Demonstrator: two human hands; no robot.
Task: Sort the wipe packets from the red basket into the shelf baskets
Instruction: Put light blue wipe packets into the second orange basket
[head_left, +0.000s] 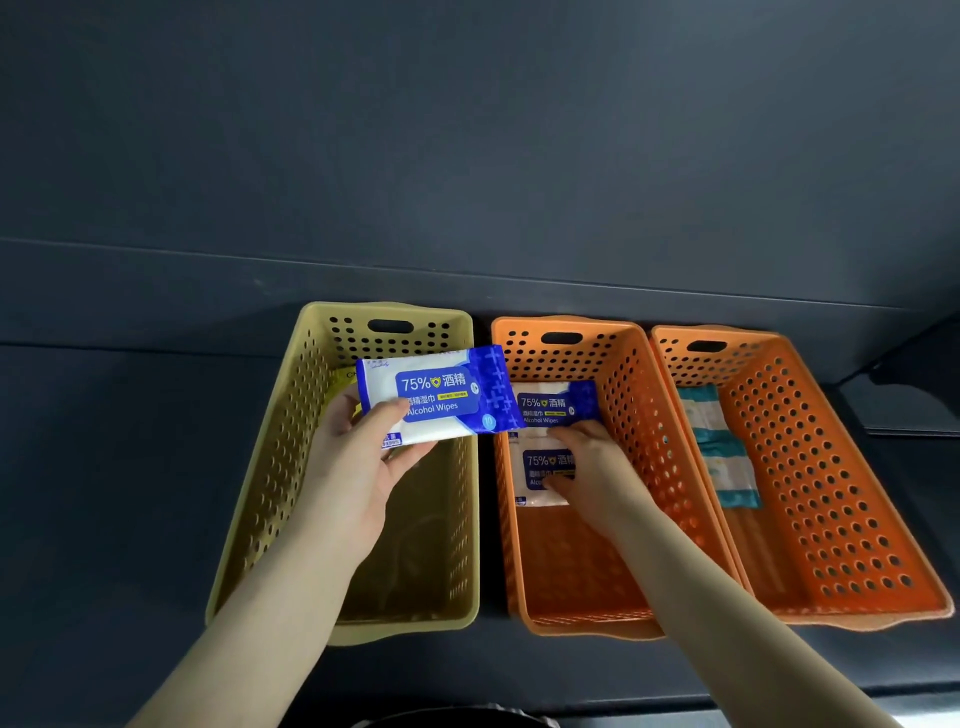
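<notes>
Your left hand (358, 467) holds 1 blue-and-white packet (436, 395) marked "75% Alcohol Wipes", thumb on the printed face and fingers (415, 460) curled under its near edge, so the grip is closed around the packet's left end. That packet hangs face up, slightly tilted, above the far half of the yellow basket (244, 519), and its right end reaches past that basket's wall toward 3 o'clock, over the rim of the middle basket (649, 441). Your right hand (587, 462) is down inside the middle basket, which is orange. Its bent fingers touch the near edge of the far packet (558, 402) and its thumb lies on the near packet (540, 467); both are the same blue alcohol wipes, lying flat on the basket floor. Whether that hand grips a packet or only presses on it cannot be told. At 3 o'clock from it stands the right basket (831, 493), also orange and touching the middle one, with teal packets (727, 457) lying along its left wall. Something yellow (343, 379) shows in the yellow basket's far left corner, mostly hidden. All 3 baskets sit side by side on a dark shelf (130, 467).
</notes>
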